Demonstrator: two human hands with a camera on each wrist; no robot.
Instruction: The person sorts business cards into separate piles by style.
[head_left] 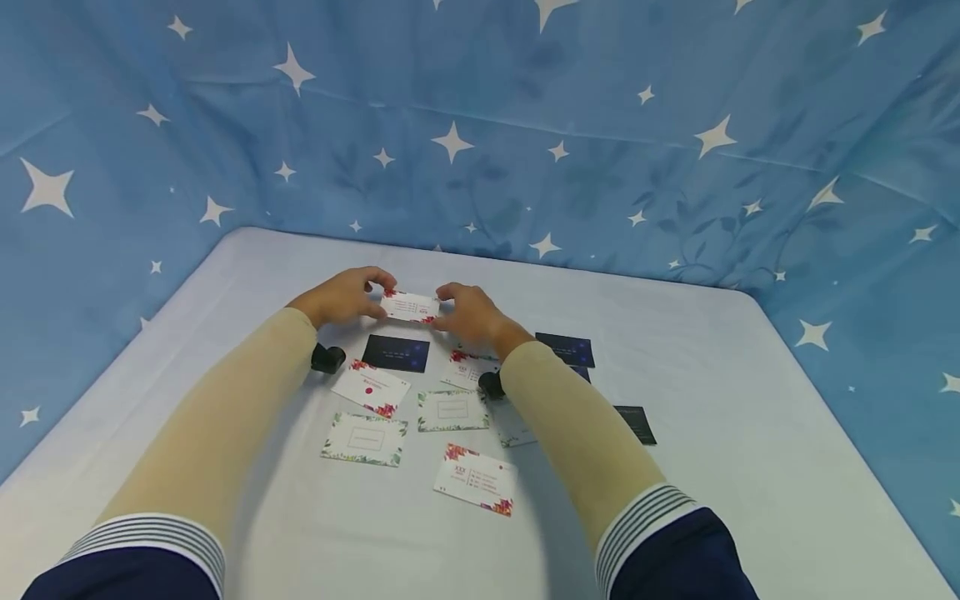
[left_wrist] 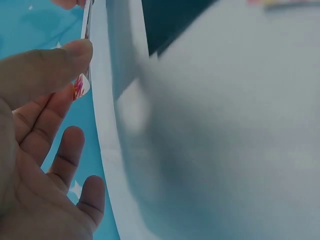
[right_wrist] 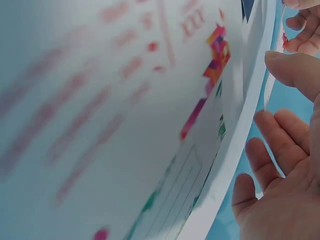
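A white business card (head_left: 409,306) with red floral corners is held up between both hands near the far part of the table. My left hand (head_left: 343,296) pinches its left end between thumb and fingers, the other fingers spread apart in the left wrist view. At the opposite end, my right hand (head_left: 476,315) pinches the card with thumb and fingertips. The right wrist view shows this card (right_wrist: 269,92) nearly edge-on. Just below it on the table lies a dark blue card (head_left: 396,353).
Closer in lie red-floral cards (head_left: 371,387) (head_left: 476,481) and green-leaf cards (head_left: 365,439) (head_left: 453,411). Dark blue cards (head_left: 564,350) and a black card (head_left: 636,424) are at right, some partly hidden by the right arm. A blue star-patterned curtain (head_left: 495,125) hangs behind the white table (head_left: 750,467).
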